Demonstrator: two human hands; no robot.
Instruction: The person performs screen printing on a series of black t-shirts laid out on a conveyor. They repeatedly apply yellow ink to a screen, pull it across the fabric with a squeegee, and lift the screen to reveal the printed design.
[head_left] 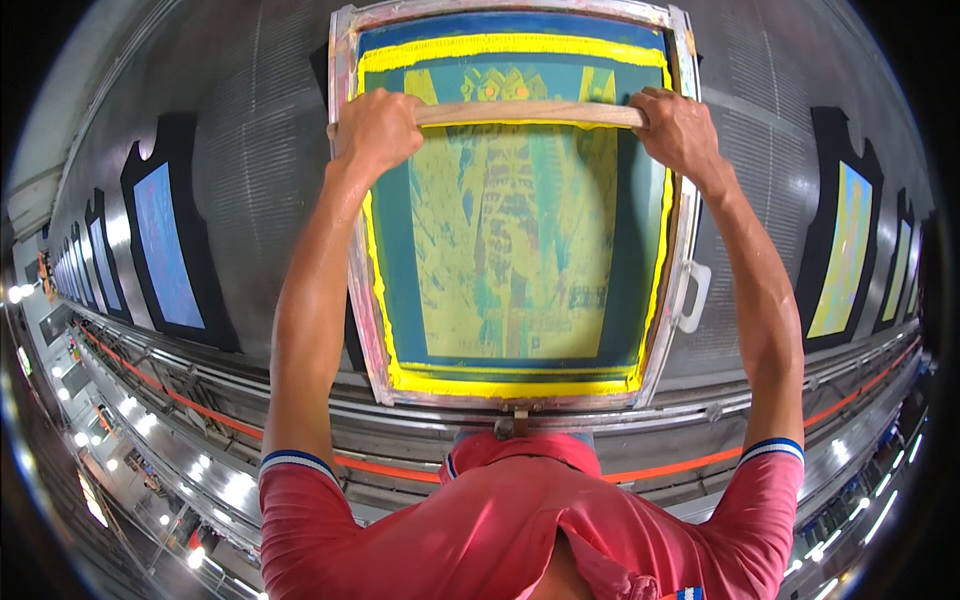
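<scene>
Both my arms reach forward over a framed printing screen. A long wooden-handled squeegee lies across the far part of its mesh. My left hand is closed round the squeegee's left end, and my right hand grips the right end. Yellow ink shows under the squeegee's edge, and a thick yellow band runs along the far side of the mesh. More yellow lines the sides and the near edge. Through the mesh a patterned design in yellow-green and teal is visible.
A white handle sticks out from the frame's right side. Black garment pieces with blue prints lie to the left, and others with yellow prints to the right. Metal rails and an orange strip run between me and the table.
</scene>
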